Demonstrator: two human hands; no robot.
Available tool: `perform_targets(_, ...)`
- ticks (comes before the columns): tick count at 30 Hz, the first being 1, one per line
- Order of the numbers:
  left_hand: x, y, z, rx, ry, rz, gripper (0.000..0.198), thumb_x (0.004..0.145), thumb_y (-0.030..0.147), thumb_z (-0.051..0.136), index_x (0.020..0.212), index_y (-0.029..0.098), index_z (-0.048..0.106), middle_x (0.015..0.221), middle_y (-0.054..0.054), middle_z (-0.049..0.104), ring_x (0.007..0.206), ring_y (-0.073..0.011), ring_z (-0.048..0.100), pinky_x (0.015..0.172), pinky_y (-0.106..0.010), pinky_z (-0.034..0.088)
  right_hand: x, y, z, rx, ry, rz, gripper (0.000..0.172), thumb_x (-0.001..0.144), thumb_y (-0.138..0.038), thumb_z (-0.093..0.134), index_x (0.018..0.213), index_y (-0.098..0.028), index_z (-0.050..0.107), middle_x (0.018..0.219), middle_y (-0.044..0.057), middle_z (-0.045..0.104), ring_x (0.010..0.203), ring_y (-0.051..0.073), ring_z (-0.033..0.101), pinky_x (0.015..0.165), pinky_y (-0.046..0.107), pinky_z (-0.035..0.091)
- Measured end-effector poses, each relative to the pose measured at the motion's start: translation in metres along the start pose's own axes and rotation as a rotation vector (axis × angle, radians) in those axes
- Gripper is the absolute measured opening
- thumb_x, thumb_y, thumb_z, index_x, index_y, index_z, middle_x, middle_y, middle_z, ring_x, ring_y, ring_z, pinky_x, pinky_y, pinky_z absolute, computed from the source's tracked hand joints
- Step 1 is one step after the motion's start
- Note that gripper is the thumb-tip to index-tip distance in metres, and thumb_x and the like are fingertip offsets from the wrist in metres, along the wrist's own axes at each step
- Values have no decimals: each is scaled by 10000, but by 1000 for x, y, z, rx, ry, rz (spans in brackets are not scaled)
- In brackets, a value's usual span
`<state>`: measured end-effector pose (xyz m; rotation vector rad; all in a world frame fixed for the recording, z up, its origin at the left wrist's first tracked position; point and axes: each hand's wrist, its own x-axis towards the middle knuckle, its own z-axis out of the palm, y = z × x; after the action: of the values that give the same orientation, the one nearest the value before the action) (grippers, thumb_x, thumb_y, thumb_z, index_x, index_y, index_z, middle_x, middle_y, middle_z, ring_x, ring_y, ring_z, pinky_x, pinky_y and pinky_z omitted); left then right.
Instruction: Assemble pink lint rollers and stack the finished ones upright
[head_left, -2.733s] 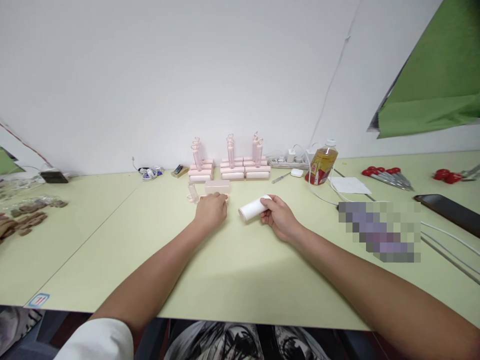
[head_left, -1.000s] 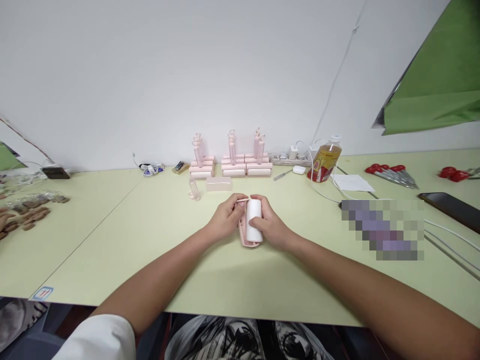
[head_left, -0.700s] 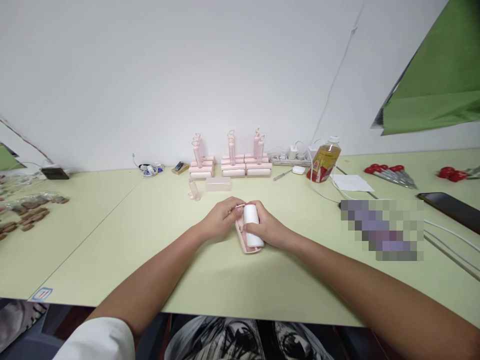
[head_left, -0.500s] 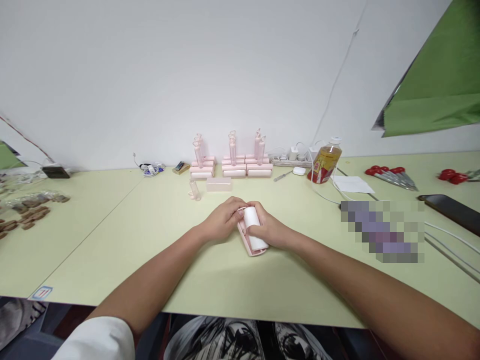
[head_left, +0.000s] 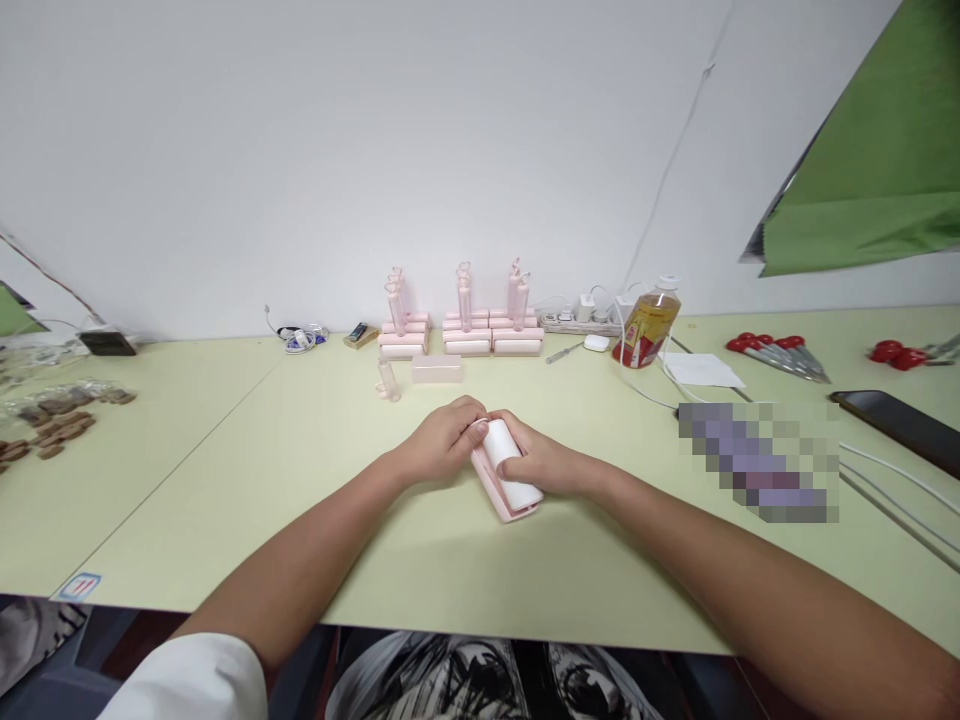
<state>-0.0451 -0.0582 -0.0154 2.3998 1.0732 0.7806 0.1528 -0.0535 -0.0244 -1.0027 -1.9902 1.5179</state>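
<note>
A white roll point(head_left: 512, 462) lies in a pink tray-shaped holder point(head_left: 496, 494) on the pale green table point(head_left: 300, 500), near its middle. My right hand point(head_left: 551, 468) is wrapped over the roll from the right, thumb on top. My left hand point(head_left: 442, 446) is closed on the holder's far left end, its fingertips pressing against the roll's end. Both hands rest on the table.
Stacks of pink holders point(head_left: 465, 338) with upright pink handles line the back wall. A loose pink handle point(head_left: 388, 381) and pink cover point(head_left: 436, 369) lie nearer. A bottle point(head_left: 645, 323), cables, red-handled tools point(head_left: 776, 353) and a phone point(head_left: 896, 421) are on the right; brown pieces point(head_left: 52, 432) lie at left.
My left hand fetched the pink holder from the back and brought it to the roll. The roll went into the holder, and the pair has turned to point toward the near right.
</note>
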Motion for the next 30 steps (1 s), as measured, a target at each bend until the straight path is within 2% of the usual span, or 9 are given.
perform_targets(7,1,0,1,-59,56,-6,403,987,440,311,836,171,571,875,-64,593,812,-166,555,759,-302,452,0,-2,-3,3,-33,-41,513,668,-161,574,1151,-203,409,936,7,491,835,192,504,678,298,433)
perform_targets(10,0,-1,0,-112,63,-5,391,981,447,344,859,164,585,873,-59,588,802,-164,555,745,-301,453,0,-2,-4,-21,-50,-53,549,671,-166,573,1187,-191,385,964,18,486,855,195,501,686,300,437)
perform_targets(15,-2,-3,-6,-262,-11,64,318,955,421,445,1034,172,626,1036,-94,583,931,-182,574,820,-307,467,-5,-3,-1,-122,-79,-146,773,682,-156,578,1388,-194,265,1064,49,500,883,203,511,707,309,444)
perform_targets(19,-4,-5,-8,-319,-13,118,301,914,389,539,1114,177,613,1054,-94,590,939,-183,567,814,-300,455,-8,1,2,-204,-58,-205,983,703,-168,599,1515,-230,49,1223,88,505,921,216,530,763,336,446)
perform_targets(22,-5,-5,-7,-359,-30,67,331,868,403,609,1107,174,614,933,-55,611,813,-157,546,713,-270,432,-9,6,2,-245,-47,-191,1069,718,-195,609,1533,-216,-83,1308,120,487,989,245,541,816,367,444)
perform_targets(26,-6,-4,-5,-461,-34,-30,362,778,399,713,1038,157,641,806,-12,583,705,-127,492,619,-243,384,-9,11,1,-267,-68,-198,1071,725,-207,603,1539,-212,-93,1378,139,452,1067,273,533,858,388,439)
perform_targets(30,-5,-3,-4,-540,-21,-66,363,736,365,754,1008,147,654,795,-8,577,700,-123,484,614,-242,377,-9,10,1,-277,-83,-202,1080,720,-210,603,1539,-203,-101,1426,157,407,1100,287,526,880,400,434)
